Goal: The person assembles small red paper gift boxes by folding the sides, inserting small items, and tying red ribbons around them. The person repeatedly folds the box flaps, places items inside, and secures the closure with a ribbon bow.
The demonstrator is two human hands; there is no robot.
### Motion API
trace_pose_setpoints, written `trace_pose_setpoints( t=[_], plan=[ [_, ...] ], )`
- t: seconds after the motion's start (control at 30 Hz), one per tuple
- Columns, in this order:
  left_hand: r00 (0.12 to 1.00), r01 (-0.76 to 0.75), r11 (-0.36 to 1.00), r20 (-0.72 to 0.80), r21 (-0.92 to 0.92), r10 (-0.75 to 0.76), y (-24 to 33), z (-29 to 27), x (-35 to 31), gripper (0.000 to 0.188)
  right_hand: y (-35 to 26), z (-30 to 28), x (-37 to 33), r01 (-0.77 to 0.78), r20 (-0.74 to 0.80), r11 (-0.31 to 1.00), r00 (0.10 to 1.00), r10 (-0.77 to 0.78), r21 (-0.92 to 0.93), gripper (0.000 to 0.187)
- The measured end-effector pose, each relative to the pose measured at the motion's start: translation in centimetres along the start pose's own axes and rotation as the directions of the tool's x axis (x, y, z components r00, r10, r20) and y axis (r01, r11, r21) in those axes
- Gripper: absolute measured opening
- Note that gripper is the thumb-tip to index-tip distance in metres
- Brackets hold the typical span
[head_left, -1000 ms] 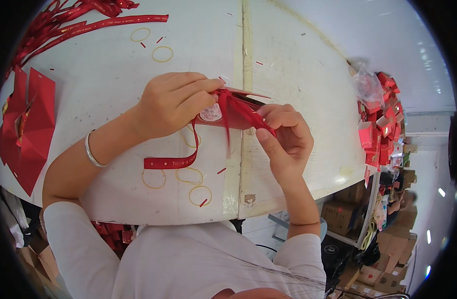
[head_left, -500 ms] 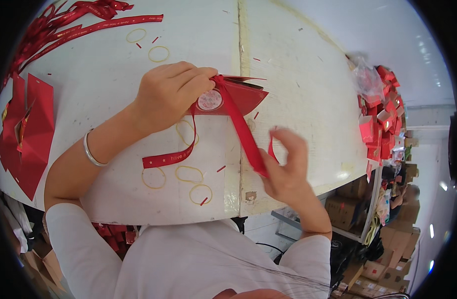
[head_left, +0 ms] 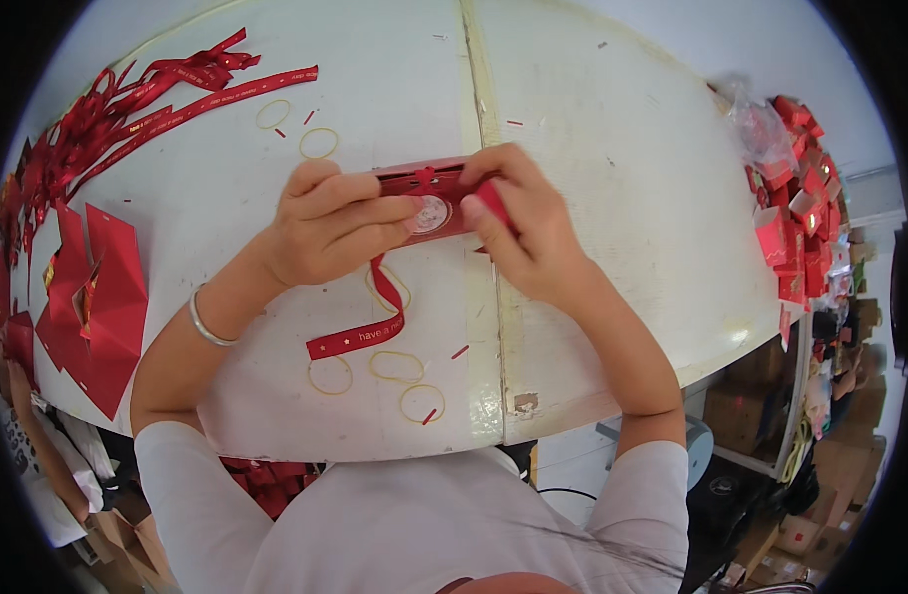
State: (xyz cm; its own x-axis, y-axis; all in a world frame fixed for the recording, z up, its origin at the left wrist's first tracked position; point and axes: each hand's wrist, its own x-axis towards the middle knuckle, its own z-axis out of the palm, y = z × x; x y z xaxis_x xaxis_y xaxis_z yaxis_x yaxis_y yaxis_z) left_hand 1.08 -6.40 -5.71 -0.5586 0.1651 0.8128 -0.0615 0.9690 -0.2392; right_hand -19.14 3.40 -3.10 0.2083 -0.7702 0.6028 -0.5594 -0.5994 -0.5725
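A small red folded paper gift box with a round pale label is held between my two hands above the table. My left hand is closed on its left end, fingers across the front. My right hand grips the right end between thumb and fingers, with a piece of red ribbon by the thumb. A small ribbon knot shows at the box's top. One printed ribbon tail hangs below the box onto the table. The far side of the box is hidden.
Yellow rubber bands are scattered on the white table. A pile of red ribbons lies far left, above red folded boxes. More red boxes are heaped at right. Another person's arm shows at the left edge.
My right hand has moved up from the pulled-out ribbon to the box's right end. The box is now held by both hands and turned more level.
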Motion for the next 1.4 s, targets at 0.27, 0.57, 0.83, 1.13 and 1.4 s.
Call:
trace_pose_setpoints(
  t=[0.27,0.57,0.83,1.13,1.4],
  plan=[
    [0.998,-0.022,0.996,0.055,0.088,0.017,-0.5,-0.8,-0.3,0.007,-0.7,-0.8,0.7,-0.078,0.001,0.955,0.997,0.082,-0.286,0.017],
    [0.985,-0.147,0.983,0.107,0.111,0.135,-0.5,-0.6,-0.3,0.006,-0.2,-0.1,2.8,-0.104,0.196,0.863,0.954,0.227,-0.494,0.013],
    [0.971,0.173,0.97,0.194,-0.17,-0.139,1.8,-3.9,0.9,0.019,-0.7,0.5,3.4,-0.143,0.161,0.859,0.955,0.25,-0.491,0.015],
    [-0.364,0.21,-0.813,0.728,-0.543,-0.581,13.3,-14.1,-3.6,0.04,-0.8,0.8,3.4,-0.018,0.223,0.87,0.964,0.147,-0.492,0.028],
    [0.128,0.981,0.043,0.465,-0.189,-0.876,8.5,-11.7,-0.3,0.033,-0.5,0.6,2.8,-0.006,0.176,0.859,0.978,0.111,-0.511,0.03]
  ],
)
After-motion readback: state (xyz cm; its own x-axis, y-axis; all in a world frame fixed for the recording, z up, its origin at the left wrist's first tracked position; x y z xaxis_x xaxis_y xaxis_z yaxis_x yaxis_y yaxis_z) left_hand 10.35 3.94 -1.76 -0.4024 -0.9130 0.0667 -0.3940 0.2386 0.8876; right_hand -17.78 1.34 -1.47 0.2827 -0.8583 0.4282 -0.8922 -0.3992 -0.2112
